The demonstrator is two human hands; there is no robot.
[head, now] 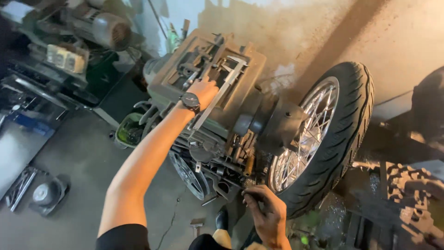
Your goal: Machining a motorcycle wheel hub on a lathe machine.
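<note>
Black tyre (344, 134) with grooved tread around shiny silver spokes (305, 134); grey-green, grimy machine (203, 83); black wristwatch (190, 101); grey concrete floor (78, 157); a green tub (127, 132), perhaps plastic.

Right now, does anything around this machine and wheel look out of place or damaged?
The long flat metal bar lies askew, slanting across the machine top by the left hand. A small hammer lies loose on the floor. The right hand is low beside the spoked wheel, which shows no clear damage.
</note>
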